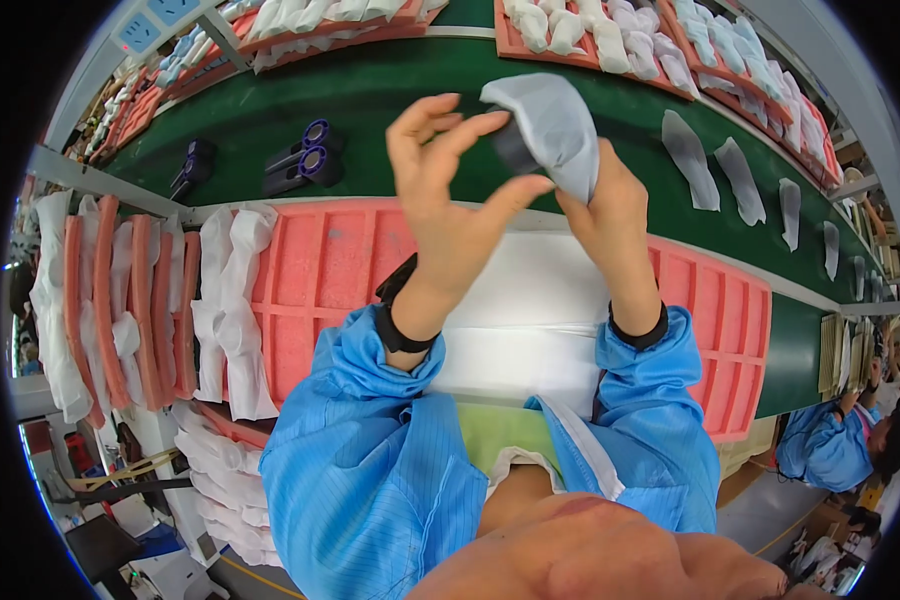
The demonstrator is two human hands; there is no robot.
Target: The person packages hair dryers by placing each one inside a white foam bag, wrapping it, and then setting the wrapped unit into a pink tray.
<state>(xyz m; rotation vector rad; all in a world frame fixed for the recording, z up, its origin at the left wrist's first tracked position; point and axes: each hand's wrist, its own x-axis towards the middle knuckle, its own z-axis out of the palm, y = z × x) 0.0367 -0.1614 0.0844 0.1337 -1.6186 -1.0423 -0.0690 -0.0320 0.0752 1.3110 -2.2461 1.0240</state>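
Note:
Over the near side of the green belt, my right hand (610, 205) is closed around a thin whitish bag (560, 125). The end of a dark grey, rounded device (513, 150) shows at the bag's left opening; the rest is covered by the bag. My left hand (440, 185) is beside that opening, its index finger and thumb bracketing the dark end and the other fingers raised and curled. Two dark devices with purple rings (315, 160) lie together on the belt to the left, with another dark device (192, 165) farther left.
Below my hands, white sheets (520, 310) lie over a pink compartment tray (320, 250). Whitish bags (690, 160) lie along the belt (400, 75) at right. Loaded pink trays (590, 40) stand beyond it; wrapped items (235, 290) are stacked left. A co-worker (830, 440) is far right.

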